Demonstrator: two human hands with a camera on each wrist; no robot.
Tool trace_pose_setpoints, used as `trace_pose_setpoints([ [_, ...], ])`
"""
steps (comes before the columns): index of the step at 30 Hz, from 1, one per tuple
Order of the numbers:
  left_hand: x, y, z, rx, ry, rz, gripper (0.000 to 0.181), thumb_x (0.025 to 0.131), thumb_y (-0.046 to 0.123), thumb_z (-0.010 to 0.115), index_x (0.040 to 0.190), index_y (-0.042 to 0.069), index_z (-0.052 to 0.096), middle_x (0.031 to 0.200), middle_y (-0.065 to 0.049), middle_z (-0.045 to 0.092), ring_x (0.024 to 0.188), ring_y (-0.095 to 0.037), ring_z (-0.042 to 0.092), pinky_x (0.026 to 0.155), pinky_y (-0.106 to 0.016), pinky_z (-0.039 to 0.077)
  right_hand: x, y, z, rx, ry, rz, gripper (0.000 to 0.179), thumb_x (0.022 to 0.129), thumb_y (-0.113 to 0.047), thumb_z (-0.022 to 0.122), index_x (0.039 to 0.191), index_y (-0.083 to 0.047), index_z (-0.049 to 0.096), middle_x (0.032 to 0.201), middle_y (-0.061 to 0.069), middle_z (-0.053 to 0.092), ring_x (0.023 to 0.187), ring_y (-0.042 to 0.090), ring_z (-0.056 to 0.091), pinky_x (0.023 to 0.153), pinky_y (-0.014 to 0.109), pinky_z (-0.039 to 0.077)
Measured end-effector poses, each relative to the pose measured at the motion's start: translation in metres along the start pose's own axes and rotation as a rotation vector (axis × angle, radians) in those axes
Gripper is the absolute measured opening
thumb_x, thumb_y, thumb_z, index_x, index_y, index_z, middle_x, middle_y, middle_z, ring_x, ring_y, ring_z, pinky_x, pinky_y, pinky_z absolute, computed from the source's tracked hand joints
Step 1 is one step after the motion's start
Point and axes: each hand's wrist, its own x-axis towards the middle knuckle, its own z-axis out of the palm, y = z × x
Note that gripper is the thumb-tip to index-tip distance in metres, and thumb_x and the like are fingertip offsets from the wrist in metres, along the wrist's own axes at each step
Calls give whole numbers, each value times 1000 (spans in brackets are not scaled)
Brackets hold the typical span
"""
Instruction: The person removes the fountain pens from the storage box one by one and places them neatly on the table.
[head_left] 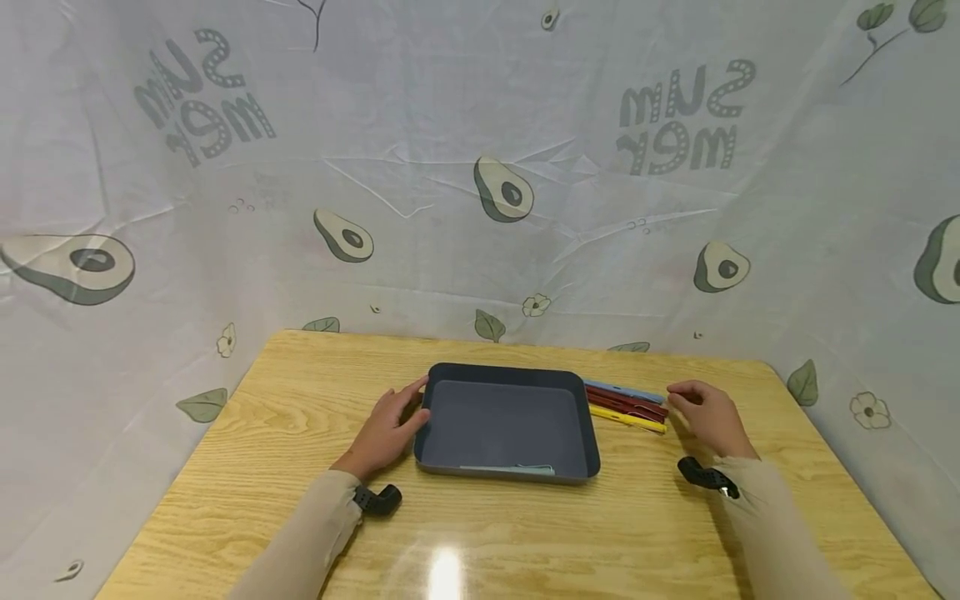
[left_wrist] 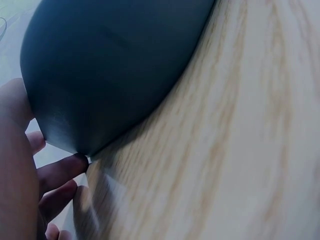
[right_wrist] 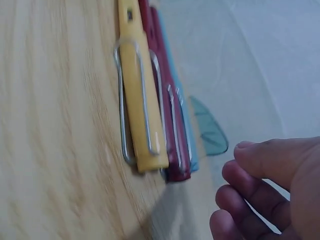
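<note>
My left hand [head_left: 384, 433] touches the left side of a dark grey tray [head_left: 510, 481], thumb and index finger at its rim. The left wrist view shows its fingers [left_wrist: 62, 172] by the tray's corner, lightly bent. Within the tray, a pale blue pen [head_left: 517, 470] lies along the near wall, partly hidden. Right of the tray lie a yellow pen [right_wrist: 142, 105], dark red pens [right_wrist: 172, 125] and a light blue pen [head_left: 626, 392], side by side with wire clips. My right hand [head_left: 708, 414] is beside their right ends, fingers loosely bent, holding nothing and apart from the pens.
The wooden table [head_left: 480, 533] carries the tray and pens. A pale cloth [head_left: 420, 208] printed with avocados and leaves hangs behind and beside it. Dark bands [head_left: 377, 500] are worn on both wrists.
</note>
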Motion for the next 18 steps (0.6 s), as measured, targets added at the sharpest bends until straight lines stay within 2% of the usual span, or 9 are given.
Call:
trace_pose_setpoints([
  [5,-1,-1,-1,1,3,-19,58,98,39,50,151,24,30,136,-3,54,127,-18,48,118,-43,7,-10,-15,3,53,69,3,39,99,-34,50,122,-5,61,111,16,63,95,22,58,69,25,49],
  [9,0,-2,-2,5,3,-14,57,99,36,51,150,23,30,136,-4,54,128,-19,47,118,-45,7,-18,-29,6,97,101,-1,39,98,-37,52,121,-8,62,112,13,63,92,12,58,67,21,48],
  [13,1,0,-2,-10,-3,-7,57,99,33,52,150,23,31,136,-5,54,128,-21,47,118,-46,7,-25,-42,9,153,114,-27,38,97,-39,53,120,-11,63,113,10,62,92,13,58,67,21,49],
  [16,1,2,-1,-10,-4,8,57,99,32,52,150,22,31,136,-7,54,127,-23,48,118,-48,8,-28,-52,11,183,98,-56,37,96,-39,54,121,-13,63,115,9,62,95,20,58,68,22,50],
  [18,0,3,-1,-11,-3,17,57,99,32,52,150,21,31,136,-7,54,127,-24,49,117,-49,8,-29,-59,12,188,84,-76,37,96,-39,54,121,-13,62,115,9,61,95,17,58,69,23,51],
])
